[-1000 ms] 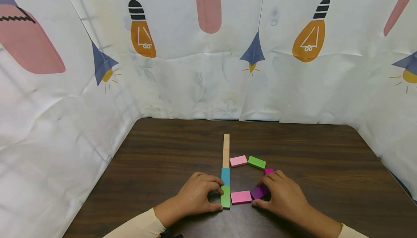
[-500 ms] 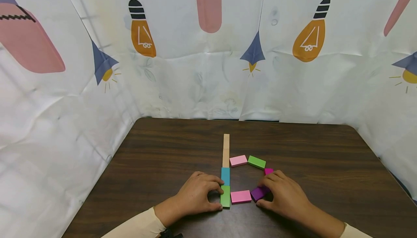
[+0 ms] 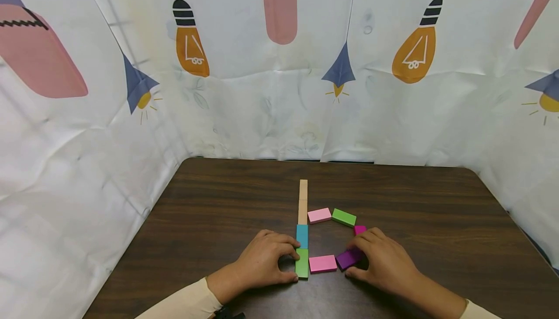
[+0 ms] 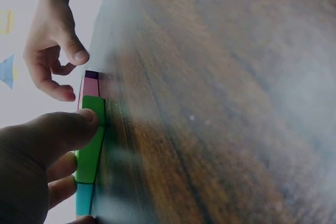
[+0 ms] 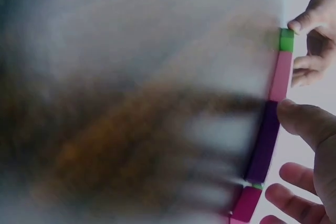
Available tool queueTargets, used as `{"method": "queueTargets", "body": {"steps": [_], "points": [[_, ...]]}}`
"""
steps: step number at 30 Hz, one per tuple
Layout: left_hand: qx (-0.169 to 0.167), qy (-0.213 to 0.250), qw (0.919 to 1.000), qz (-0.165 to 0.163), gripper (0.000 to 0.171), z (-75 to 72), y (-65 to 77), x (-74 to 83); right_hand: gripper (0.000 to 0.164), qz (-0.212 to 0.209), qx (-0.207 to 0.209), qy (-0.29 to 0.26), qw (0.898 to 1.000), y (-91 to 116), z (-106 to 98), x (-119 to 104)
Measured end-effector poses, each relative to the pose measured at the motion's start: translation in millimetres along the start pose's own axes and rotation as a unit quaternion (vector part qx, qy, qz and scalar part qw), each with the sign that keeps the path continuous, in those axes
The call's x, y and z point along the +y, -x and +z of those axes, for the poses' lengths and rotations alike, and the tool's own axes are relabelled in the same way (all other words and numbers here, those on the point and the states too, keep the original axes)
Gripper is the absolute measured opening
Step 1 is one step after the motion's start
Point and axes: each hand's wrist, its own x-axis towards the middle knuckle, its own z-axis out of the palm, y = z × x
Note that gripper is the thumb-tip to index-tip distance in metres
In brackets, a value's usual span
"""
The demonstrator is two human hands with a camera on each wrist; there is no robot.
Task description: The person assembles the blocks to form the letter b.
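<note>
In the head view my left hand (image 3: 268, 259) lies beside a green block (image 3: 302, 264), thumb at its near end and curled fingers along its left side and top. In the left wrist view the thumb tip presses that green block (image 4: 90, 153). My right hand (image 3: 381, 260) curls over a purple block (image 3: 348, 259), fingertips at its far side and thumb at its near edge. Part of the purple block is hidden under the hand. A bright pink block (image 3: 322, 263) lies between the green and purple blocks. Beyond the right fingers, a magenta block (image 3: 360, 229) is partly covered.
A blue block (image 3: 302, 236) and plain wooden blocks (image 3: 303, 202) continue the straight line away from me. A light pink block (image 3: 320, 215) and another green block (image 3: 344, 217) form the loop's far side. All lie on a dark wooden table (image 3: 236, 193), with a printed white curtain (image 3: 244, 115) behind.
My right thumb has slid slightly right along the near edge of the purple block, which has turned a little. My left hand and the other blocks look unchanged.
</note>
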Motion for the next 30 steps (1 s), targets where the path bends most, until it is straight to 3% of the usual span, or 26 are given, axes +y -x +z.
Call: {"method": "queueTargets", "body": {"steps": [7, 20, 30], "points": [[-0.009, -0.011, 0.9999, 0.005, 0.031, -0.9, -0.2, -0.1, 0.055, 0.036, 0.009, -0.002, 0.999, 0.4, -8.7, 9.4], [0.007, -0.061, 0.9959, 0.067, 0.036, -0.4, 4.2, -2.7, 0.053, 0.092, 0.041, -0.014, 0.995, 6.2, -26.8, 26.5], [0.009, -0.068, 0.9951, 0.071, 0.035, 0.0, 4.7, -2.8, 0.052, 0.120, 0.034, -0.011, 0.992, 14.4, -34.2, 37.3]]}}
